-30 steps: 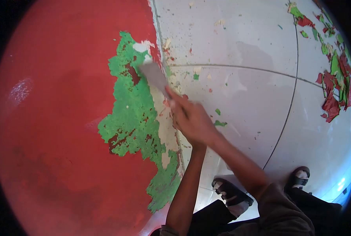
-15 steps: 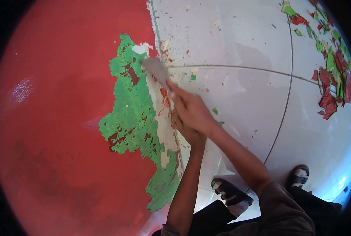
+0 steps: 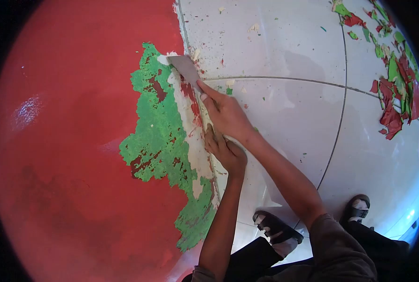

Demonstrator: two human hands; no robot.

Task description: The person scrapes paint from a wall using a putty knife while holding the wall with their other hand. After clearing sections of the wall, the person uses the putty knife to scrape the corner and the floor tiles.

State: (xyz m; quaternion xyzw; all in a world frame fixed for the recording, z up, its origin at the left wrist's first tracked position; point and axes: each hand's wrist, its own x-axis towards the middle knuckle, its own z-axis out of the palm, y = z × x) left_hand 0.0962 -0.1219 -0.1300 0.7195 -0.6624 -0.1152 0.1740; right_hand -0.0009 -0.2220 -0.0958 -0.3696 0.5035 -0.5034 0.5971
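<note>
Lg red surface (image 3: 68, 164), 1, fills L half of frame. Mostly intact coat; by eye, only a small part is stripped, approx.

Wht tiled floor (image 3: 294, 117), R half, 1 crossing of dk joints right of ctr.

Green patch (image 3: 158, 117), 1 main area, ctr-left down to lower ctr: red top coat off there, green layer on, w/ a few dk red bits in it. So part done only.

Peelings heap (image 3: 391, 120), 1, upper R edge, red + green pcs overlapping, too many to count.

Pale strip (image 3: 193, 145), 1, ctr, between green & floor: looks down to base, so furthest along. Red streaks remain near its upper end, & red reaches the floor edge above it, top ctr.

Hands, 2, both ctr. R hand (image 3: 232, 115) wraps the scraper's handle end, index finger laid along it, others curled. L hand (image 3: 229, 154) just below: fingers bent, slightly apart; can't tell if they grip anything.

Dk sandals, 2: one bottom ctr-right (image 3: 276, 230), other lower R (image 3: 357, 209).

Scraper (image 3: 185, 69), 1, upper ctr, blade tilted to upper L, its edge beside the wht spot (image 3: 162, 59), 1, at top of green.

Loose flakes, many, no exact ct: scattered upper ctr, incl. 1 green flake (image 3: 229, 91) right of R hand's fingertip.
</note>
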